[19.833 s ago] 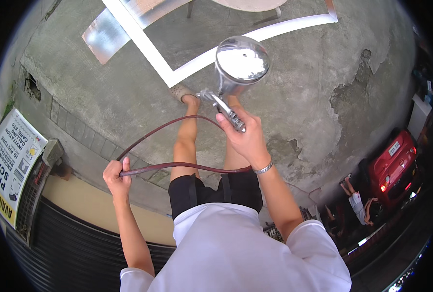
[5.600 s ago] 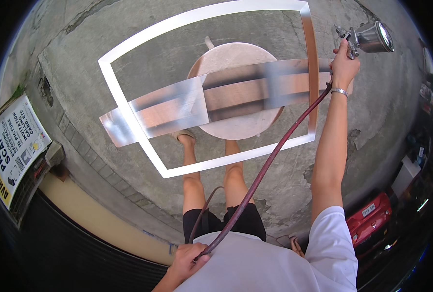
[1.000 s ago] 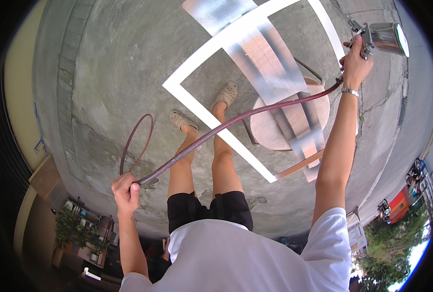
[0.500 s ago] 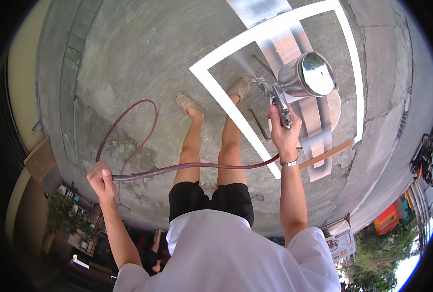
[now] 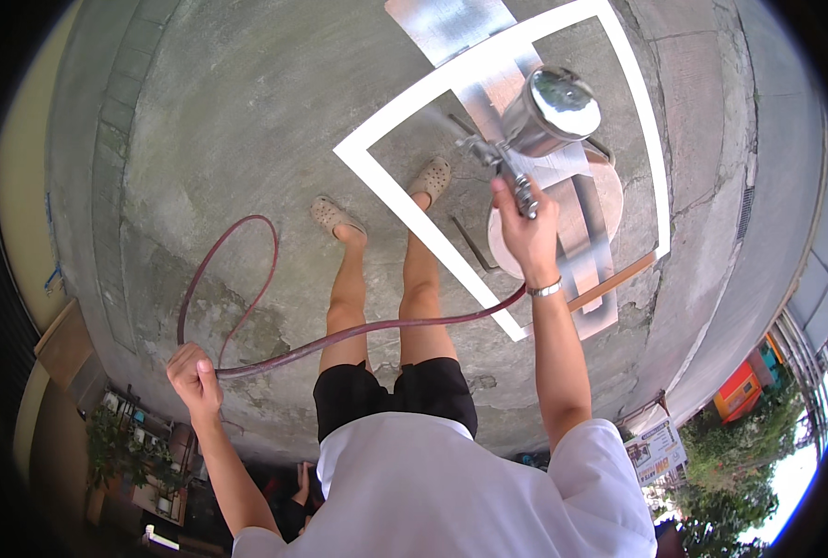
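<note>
My right hand [image 5: 524, 223] is closed on the handle of a metal spray gun [image 5: 514, 172] with a shiny cup [image 5: 552, 113] on top. A faint mist shows at its nozzle, over a rectangular white frame [image 5: 637, 93] with one brown side. Beneath the frame, shiny streaked boards [image 5: 433, 28] lie across a round pale stool [image 5: 516, 246] with metal legs. My left hand [image 5: 195, 377] grips the red hose [image 5: 367, 328], which runs to my right hand and also loops loosely on the left.
My feet in beige clogs stand on cracked concrete [image 5: 247, 139] beside the frame. A tan wall [image 5: 19, 167] is at left. Potted plants [image 5: 116, 446] and a partly hidden person [image 5: 300, 484] are at the lower left, a sign [image 5: 656, 451] and red structure [image 5: 740, 391] at lower right.
Over the last second the spray gun has swung from the right edge leftward over the frame. My left hand has moved left and slightly down, still on the hose.
</note>
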Motion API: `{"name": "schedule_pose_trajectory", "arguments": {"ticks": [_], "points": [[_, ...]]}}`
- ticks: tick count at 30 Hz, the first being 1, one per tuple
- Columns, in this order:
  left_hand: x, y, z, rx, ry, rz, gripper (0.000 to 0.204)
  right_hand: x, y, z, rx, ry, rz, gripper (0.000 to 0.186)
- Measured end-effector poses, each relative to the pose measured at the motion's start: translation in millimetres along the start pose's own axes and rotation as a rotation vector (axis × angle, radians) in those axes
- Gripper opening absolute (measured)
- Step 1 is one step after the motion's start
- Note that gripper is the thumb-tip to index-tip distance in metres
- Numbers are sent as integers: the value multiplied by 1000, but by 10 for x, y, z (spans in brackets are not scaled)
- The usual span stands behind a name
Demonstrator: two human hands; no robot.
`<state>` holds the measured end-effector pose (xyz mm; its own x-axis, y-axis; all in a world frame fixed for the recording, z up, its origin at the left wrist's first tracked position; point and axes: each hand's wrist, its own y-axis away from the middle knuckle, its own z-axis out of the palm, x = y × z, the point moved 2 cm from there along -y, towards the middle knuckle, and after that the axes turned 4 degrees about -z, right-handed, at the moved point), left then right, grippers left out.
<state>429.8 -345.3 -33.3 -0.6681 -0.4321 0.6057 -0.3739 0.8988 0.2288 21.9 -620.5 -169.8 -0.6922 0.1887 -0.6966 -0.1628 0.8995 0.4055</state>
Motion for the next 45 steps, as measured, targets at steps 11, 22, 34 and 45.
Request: {"name": "schedule_pose_trajectory", "arguments": {"ticks": [11, 22, 34, 45], "points": [[763, -260, 867, -234, 100, 33, 54, 559, -2101, -1626, 573, 139, 1, 47], [777, -381, 922, -184, 125, -28, 57, 287, -2223, -1765, 552, 205, -70, 57], [87, -177, 131, -18, 37, -28, 52, -337, -494, -307, 118, -19, -40, 34], [-273, 124, -433, 15, -32, -19, 52, -621, 805, 862, -268, -76, -56, 32]]}}
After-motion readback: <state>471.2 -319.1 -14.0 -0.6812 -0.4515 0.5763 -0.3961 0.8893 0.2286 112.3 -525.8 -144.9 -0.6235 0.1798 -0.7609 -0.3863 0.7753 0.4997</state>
